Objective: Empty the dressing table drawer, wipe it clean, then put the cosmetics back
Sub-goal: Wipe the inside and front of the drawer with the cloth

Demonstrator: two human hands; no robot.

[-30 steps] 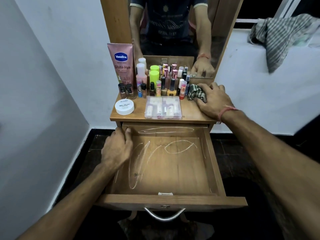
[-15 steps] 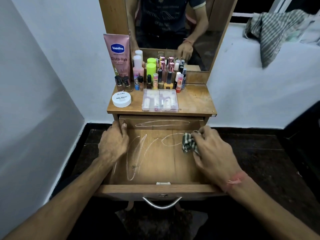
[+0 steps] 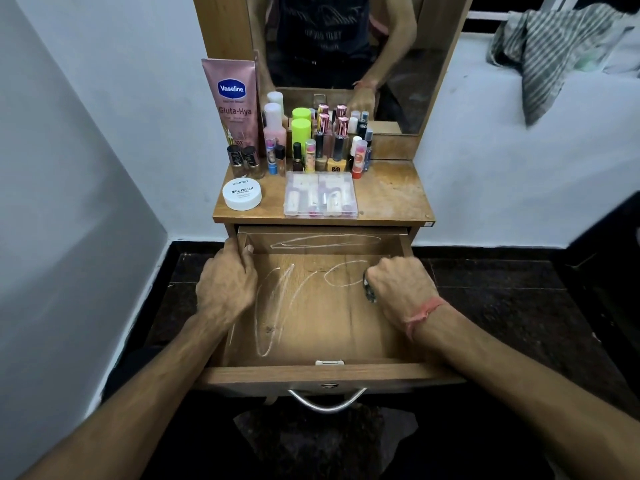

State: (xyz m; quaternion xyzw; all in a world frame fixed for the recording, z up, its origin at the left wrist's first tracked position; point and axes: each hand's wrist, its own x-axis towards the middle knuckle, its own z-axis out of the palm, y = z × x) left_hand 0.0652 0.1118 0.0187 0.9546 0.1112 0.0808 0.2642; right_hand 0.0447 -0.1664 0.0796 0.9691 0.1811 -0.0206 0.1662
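The wooden drawer (image 3: 322,374) is pulled fully out and holds no cosmetics; white chalky streaks (image 3: 273,306) mark its floor and back wall. My left hand (image 3: 225,282) grips the drawer's left side wall near the back. My right hand (image 3: 401,289) is inside the drawer at the right, closed on a checked cloth (image 3: 370,292) that is mostly hidden under the fingers. The cosmetics stand on the table top (image 3: 391,195): a pink Vaseline tube (image 3: 232,105), several small bottles (image 3: 325,143), a white nail polish jar (image 3: 242,194) and a clear plastic box (image 3: 320,199).
A mirror (image 3: 349,46) rises behind the table top and reflects the person. White walls close in on the left and right. A striped cloth (image 3: 554,53) hangs over a ledge at the upper right. The floor is dark, with a mat (image 3: 325,441) under the drawer handle.
My right hand took the cloth from the table top down into the drawer and now presses it at the right side. My left hand has stayed on the drawer's left wall.
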